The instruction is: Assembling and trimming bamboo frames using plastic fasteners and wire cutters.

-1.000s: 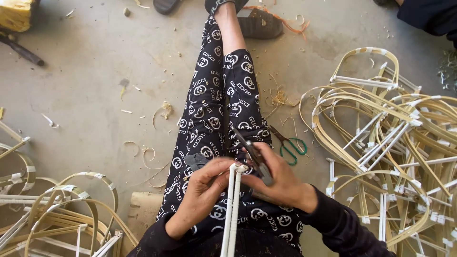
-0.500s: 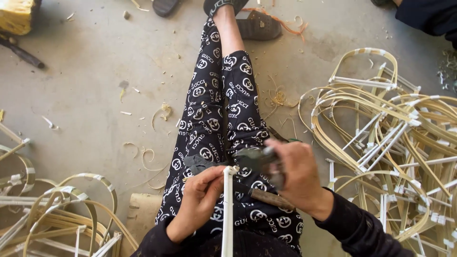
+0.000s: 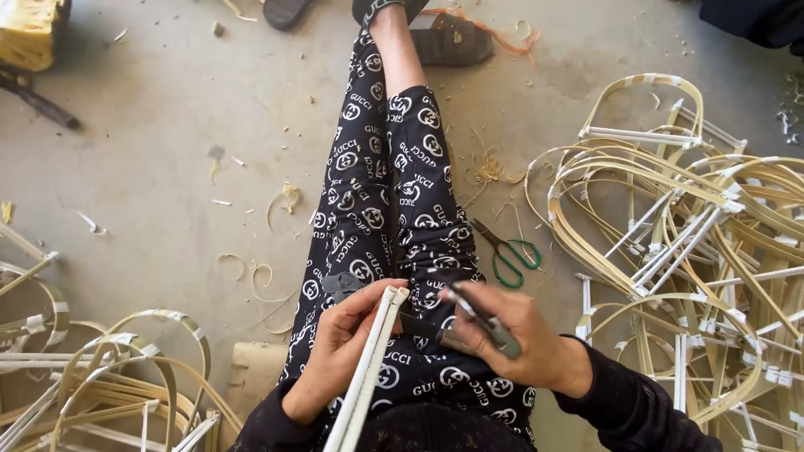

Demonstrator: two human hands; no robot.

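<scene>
Views: one, head-worn camera.
Position: above a seated person, looking steeply down over the lap and outstretched patterned legs (image 3: 394, 209) to the concrete floor (image 3: 167, 151).
Facing: forward along the legs; the feet and a dark sandal (image 3: 452, 42) lie at 12 o'clock, the person's trunk at 6 o'clock.
Nearness: close. The left hand (image 3: 339, 347) and right hand (image 3: 511, 335) sit low in the centre, sleeves cut by the bottom edge.
Margins: bent cane frames at 3 o'clock (image 3: 687, 251) and at 8 o'clock (image 3: 100, 377); green-handled scissors (image 3: 507, 251) just right of the knee.
Shared field: none, single view.
</scene>
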